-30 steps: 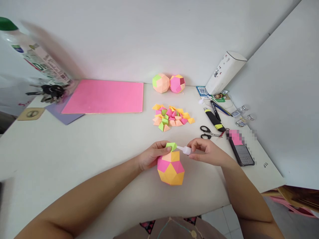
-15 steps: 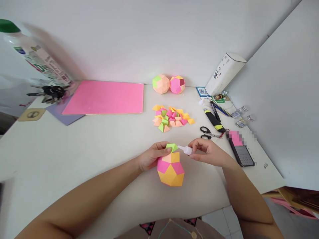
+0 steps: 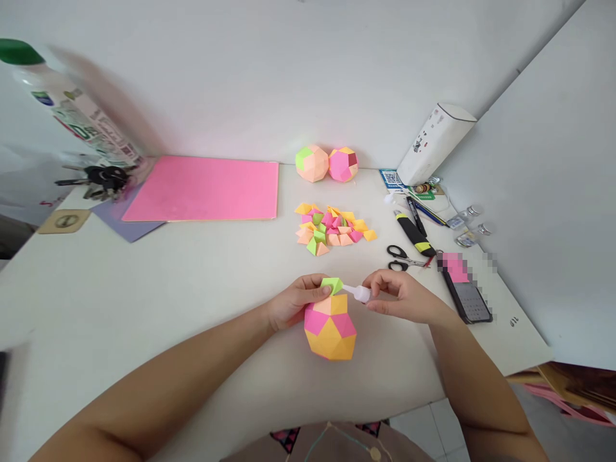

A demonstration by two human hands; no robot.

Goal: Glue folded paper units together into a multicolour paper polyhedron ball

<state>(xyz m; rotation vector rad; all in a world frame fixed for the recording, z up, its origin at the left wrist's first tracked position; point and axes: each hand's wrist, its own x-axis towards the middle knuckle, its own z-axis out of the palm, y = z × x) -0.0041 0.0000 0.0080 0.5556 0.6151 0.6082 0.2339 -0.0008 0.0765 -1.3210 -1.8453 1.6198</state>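
My left hand (image 3: 305, 296) is closed, pinching a small green folded paper piece (image 3: 332, 284) between thumb and fingers. Just below that piece is a faceted paper ball (image 3: 330, 337) in orange, pink and peach, partly built and resting close to my left fingers; whether those fingers also hold it is hidden. My right hand (image 3: 397, 294) is closed around a small white glue bottle (image 3: 362, 294). Its thin nozzle points left and meets the right edge of the green piece. Beyond both hands lies a pile of small folded paper pieces (image 3: 332, 228) in several colours.
Two paper balls (image 3: 312, 163) sit by the wall. Pink paper sheets (image 3: 206, 189) lie left, near keys (image 3: 108, 179) and a bottle (image 3: 81, 112). Scissors (image 3: 404, 258), a utility knife (image 3: 414, 234), a phone (image 3: 466, 289) and a white box (image 3: 436, 144) stand or lie right.
The glue bottle's nozzle seems to have shifted very slightly at the green piece's right edge. Otherwise both hands and the paper ball stay where they were.
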